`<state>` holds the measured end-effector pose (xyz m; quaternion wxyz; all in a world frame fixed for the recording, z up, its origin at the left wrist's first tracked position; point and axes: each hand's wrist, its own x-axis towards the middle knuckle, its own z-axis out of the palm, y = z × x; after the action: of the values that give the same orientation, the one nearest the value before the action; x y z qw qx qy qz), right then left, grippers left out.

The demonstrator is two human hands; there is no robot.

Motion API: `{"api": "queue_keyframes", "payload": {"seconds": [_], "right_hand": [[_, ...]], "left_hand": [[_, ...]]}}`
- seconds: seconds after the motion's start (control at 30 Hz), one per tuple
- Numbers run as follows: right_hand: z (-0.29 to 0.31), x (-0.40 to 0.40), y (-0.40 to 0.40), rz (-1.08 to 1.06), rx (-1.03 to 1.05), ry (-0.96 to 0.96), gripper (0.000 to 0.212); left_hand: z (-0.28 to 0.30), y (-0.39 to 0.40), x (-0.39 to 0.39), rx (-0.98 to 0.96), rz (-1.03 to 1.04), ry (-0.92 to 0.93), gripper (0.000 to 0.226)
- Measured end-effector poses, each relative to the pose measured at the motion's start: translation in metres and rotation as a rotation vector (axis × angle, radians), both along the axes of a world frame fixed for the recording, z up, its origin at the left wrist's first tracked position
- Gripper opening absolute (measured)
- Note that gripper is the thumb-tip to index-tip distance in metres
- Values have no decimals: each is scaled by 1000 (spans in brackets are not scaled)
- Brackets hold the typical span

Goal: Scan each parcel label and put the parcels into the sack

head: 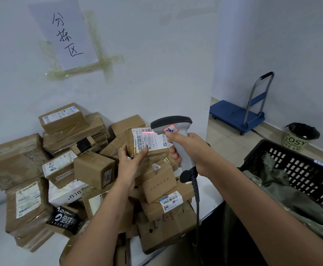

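The parcel (147, 143), a small brown box with a white label (149, 140), is held up in the centre of the frame, above the heap of parcels (91, 169) on the white bench (1, 246). The left hand (127, 160) grips it from below at its lower left corner, thumb pressed onto the label's bottom edge and the other fingers curled behind the box. The right hand (187, 148) is wrapped round the grey handle of the scanner (173, 129), fingers closed tight on it, forefinger near the trigger, though the trigger itself is hidden. The scanner's head sits just right of the parcel, nearly touching its upper right corner, and its red line falls across the upper part of the label.

The step in hand looks to be the scan itself. The red line appears to lie on printed text rather than across the main barcode, which runs along the label's left side, so tilting the box or turning the scanner until the line crosses all the bars should help. The thumb is close to that barcode's end and would be better slid off it. Pulling the scanner back a little may also widen the line.

Both forearms reach forward from the bottom of the frame, the right one crossing above the green sack (283, 191), which lies in a black crate (298, 169) at right, near enough for a short drop once the label reads.
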<state>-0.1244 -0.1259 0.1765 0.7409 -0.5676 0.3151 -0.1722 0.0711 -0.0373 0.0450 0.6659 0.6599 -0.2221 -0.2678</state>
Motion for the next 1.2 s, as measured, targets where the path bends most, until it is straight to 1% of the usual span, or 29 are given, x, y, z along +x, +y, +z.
{"api": "queue_keyframes", "payload": {"seconds": [0.2, 0.33, 0.4, 0.53, 0.63, 0.97, 1.17, 1.2], "right_hand": [[-3, 1, -3, -18, 5, -10, 29], [-2, 1, -5, -25, 1, -8, 27], [-1, 1, -6, -25, -8, 2, 27], [0, 0, -7, -24, -22, 3, 27], [2, 0, -8, -24, -28, 7, 27], [7, -2, -8, -35, -122, 33, 27], [5, -4, -8, -35, -114, 12, 26], [4, -5, -9, -35, -104, 8, 26]], "left_hand": [[-5, -4, 6, 30, 23, -7, 105], [-5, -6, 4, 10, 12, 1, 92], [-5, -7, 3, 5, 11, 4, 96], [-5, -7, 4, 15, 13, 11, 111], [-5, -7, 5, 22, 12, 16, 116], [1, -5, 3, 38, 0, 11, 114], [2, -5, 2, 41, 13, -13, 109], [3, -4, 0, 35, 16, -9, 106]]}}
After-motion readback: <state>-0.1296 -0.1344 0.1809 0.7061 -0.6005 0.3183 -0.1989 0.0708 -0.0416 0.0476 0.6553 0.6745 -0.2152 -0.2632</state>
